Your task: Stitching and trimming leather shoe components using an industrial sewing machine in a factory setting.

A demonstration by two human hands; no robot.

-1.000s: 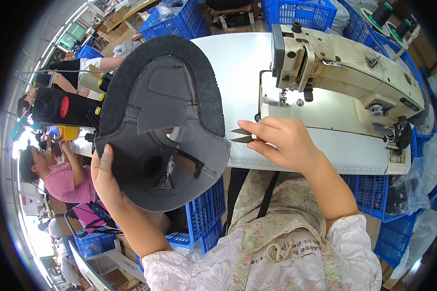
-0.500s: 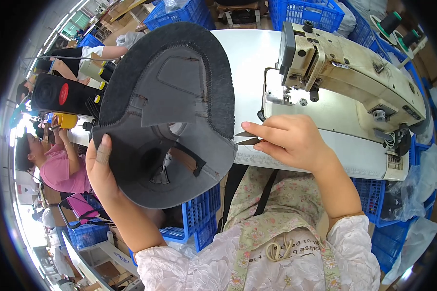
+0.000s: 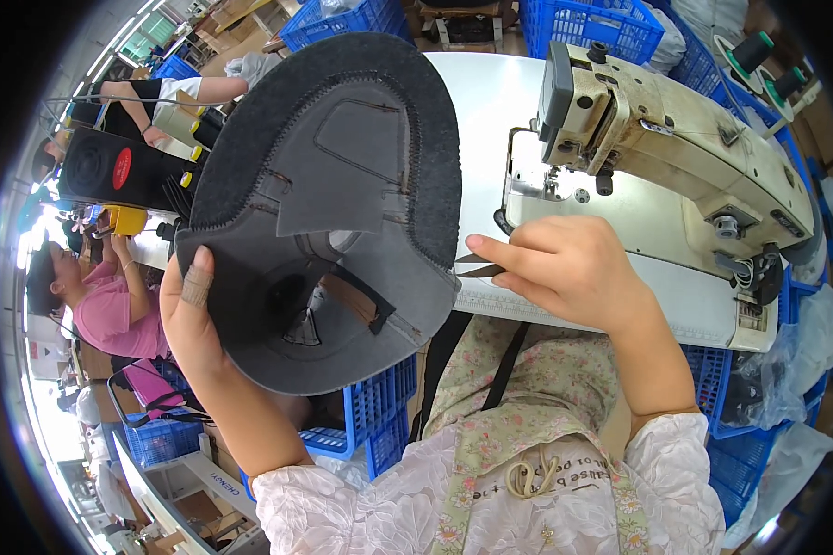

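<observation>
In my left hand (image 3: 191, 301) is a dark grey stitched piece (image 3: 329, 190), padded and hollow like a shell. A wide fuzzy black band runs along its upper edge, and openings show inside. My left thumb, wrapped in a tan bandage, presses on its near-left rim; the other fingers are hidden behind it. My right hand (image 3: 569, 273) grips small dark thread snips (image 3: 477, 268). Their blade tips point left, at the piece's right edge. Whether they touch a thread there is too small to tell.
A cream industrial sewing machine (image 3: 671, 148) stands on the white table (image 3: 486, 88) to the right. Thread cones (image 3: 752, 48) are at the far right. Blue crates (image 3: 592, 30) surround the table. At left, a person in pink (image 3: 116, 310) sits near a black machine (image 3: 120, 171).
The grey piece has shifted slightly right and up with my left hand. My right hand and the snips have moved a little to the right, staying at its edge.
</observation>
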